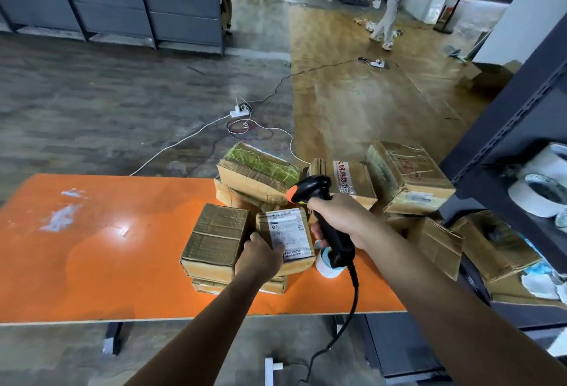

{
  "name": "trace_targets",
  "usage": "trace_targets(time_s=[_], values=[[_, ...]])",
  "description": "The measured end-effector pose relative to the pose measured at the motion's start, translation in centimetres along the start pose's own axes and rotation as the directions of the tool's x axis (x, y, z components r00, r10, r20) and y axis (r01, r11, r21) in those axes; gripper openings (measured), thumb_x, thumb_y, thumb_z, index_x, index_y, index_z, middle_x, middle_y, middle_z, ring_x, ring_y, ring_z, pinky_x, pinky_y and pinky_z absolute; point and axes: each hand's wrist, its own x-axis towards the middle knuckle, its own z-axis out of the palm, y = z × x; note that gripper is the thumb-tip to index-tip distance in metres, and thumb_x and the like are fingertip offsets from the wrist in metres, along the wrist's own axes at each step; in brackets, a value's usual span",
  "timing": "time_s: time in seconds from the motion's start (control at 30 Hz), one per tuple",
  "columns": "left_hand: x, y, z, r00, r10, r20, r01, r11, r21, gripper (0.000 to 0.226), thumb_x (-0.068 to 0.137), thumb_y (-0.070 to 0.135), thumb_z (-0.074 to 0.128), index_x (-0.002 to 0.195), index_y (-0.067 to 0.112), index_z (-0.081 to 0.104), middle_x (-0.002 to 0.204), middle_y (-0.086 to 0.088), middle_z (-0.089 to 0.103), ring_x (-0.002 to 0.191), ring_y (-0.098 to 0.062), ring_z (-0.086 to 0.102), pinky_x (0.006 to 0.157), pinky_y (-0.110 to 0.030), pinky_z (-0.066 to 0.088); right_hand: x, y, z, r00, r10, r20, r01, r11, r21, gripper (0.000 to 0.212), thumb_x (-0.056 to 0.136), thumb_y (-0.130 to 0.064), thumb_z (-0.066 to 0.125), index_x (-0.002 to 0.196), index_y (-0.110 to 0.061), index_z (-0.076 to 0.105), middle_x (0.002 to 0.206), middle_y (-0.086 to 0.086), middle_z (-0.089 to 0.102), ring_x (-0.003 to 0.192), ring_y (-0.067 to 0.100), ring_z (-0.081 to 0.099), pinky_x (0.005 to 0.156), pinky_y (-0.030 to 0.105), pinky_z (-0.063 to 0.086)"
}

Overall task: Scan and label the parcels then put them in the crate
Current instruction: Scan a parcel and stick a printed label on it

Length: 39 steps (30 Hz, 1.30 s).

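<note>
Head view shows the left hand (260, 258) gripping the near edge of the labelled parcel (287, 236), which sits on another box near the tabletop's front edge, touching a plain parcel (214, 238). The right hand (337, 216) is wrapped round the scanner (310, 190), whose head hangs above the label. If the aim drifts past the barcode, the read likely fails, and the trailing cable could drag the label roll (328, 267) off the orange table (92, 262)
</note>
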Motion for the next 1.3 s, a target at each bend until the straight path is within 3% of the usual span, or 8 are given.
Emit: trace_targets(time_s=[0.27,0.43,0.67,0.77,0.93,1.03,1.17,1.3], values=[[-0.8,1.8,0.8,0.965,0.191,-0.178,-0.158,0.97,0.183,0.072,0.096,0.035,0.047,0.153,0.016,0.007,0.152,-0.015,0.024,0.138,-0.035,0.027,0.105,-0.048,0.035,1.1,6.6,-3.7,0.987,0.064,-0.15,-0.058,0.997,0.042,0.019,0.087,-0.018,0.054,0.084,0.0,0.058,0.059,0.014,0.061,0.052,0.027,0.059,0.052,0.035,0.053],[-0.7,2.7,2.3,0.921,0.346,-0.18,-0.239,0.865,0.44,0.059,0.091,0.027,0.052,0.145,0.02,0.03,0.157,-0.008,0.012,0.145,-0.031,0.012,0.11,-0.047,0.031,3.0,12.3,-5.3,0.963,0.188,-0.191,-0.19,0.982,0.01,0.019,0.09,-0.018,0.056,0.084,-0.001,0.057,0.066,0.016,0.057,0.054,0.027,0.055,0.052,0.033,0.047],[-0.5,2.7,3.8,0.919,0.347,-0.188,-0.232,0.86,0.454,0.096,0.074,0.074,0.058,0.144,0.013,0.031,0.158,-0.014,0.015,0.149,-0.031,0.002,0.115,-0.048,0.021,7.3,17.2,-4.8,0.948,0.183,-0.261,-0.236,0.954,-0.187,0.024,0.09,-0.022,0.058,0.073,-0.009,0.048,0.065,0.006,0.049,0.052,0.017,0.046,0.047,0.023,0.032],[-0.2,1.8,3.4,0.912,0.381,-0.154,-0.256,0.821,0.511,0.099,0.073,0.072,0.063,0.147,0.016,0.027,0.159,-0.013,0.014,0.149,-0.031,0.002,0.116,-0.051,0.017,8.7,18.5,-4.5,0.941,0.186,-0.282,-0.25,0.946,-0.208,0.027,0.091,-0.021,0.06,0.071,-0.012,0.046,0.063,0.003,0.045,0.052,0.014,0.042,0.046,0.025,0.029],[0.4,0.0,1.9,0.852,0.506,-0.134,-0.35,0.741,0.574,0.082,0.08,0.047,0.071,0.146,0.012,0.038,0.155,-0.018,0.027,0.148,-0.036,0.013,0.115,-0.055,0.024,9.8,18.8,-4.2,0.965,0.069,-0.252,-0.16,0.92,-0.358,0.018,0.099,-0.028,0.05,0.083,-0.023,0.048,0.08,0.005,0.053,0.064,0.015,0.047,0.048,0.021,0.028],[0.1,-0.5,1.9,0.842,0.53,-0.102,-0.356,0.687,0.634,0.08,0.085,0.047,0.066,0.148,0.01,0.036,0.156,-0.02,0.028,0.147,-0.038,0.015,0.114,-0.057,0.024,10.2,18.7,-4.0,0.97,-0.015,-0.242,-0.107,0.871,-0.479,0.032,0.103,-0.027,0.044,0.123,-0.004,0.054,0.11,0.017,0.058,0.088,0.022,0.056,0.06,0.021,0.032],[-0.5,-0.2,2.5,0.857,0.511,-0.07,-0.345,0.67,0.657,0.085,0.084,0.049,0.067,0.151,0.013,0.028,0.159,-0.018,0.02,0.149,-0.037,0.007,0.116,-0.057,0.02,9.8,18.9,-3.7,0.962,0.025,-0.271,-0.147,0.887,-0.438,0.019,0.101,-0.031,0.046,0.11,-0.015,0.052,0.076,0.0,0.05,0.058,0.009,0.045,0.047,0.019,0.029],[-0.6,0.3,2.8,0.855,0.517,-0.038,-0.371,0.66,0.653,0.087,0.085,0.057,0.059,0.154,0.019,0.02,0.161,-0.014,0.011,0.149,-0.036,-0.001,0.118,-0.057,0.014,9.0,18.3,-3.0,0.886,-0.026,-0.463,-0.219,0.857,-0.467,0.041,0.097,-0.038,0.053,0.128,-0.011,0.049,0.117,0.011,0.055,0.106,0.027,0.056,0.081,0.036,0.049]])
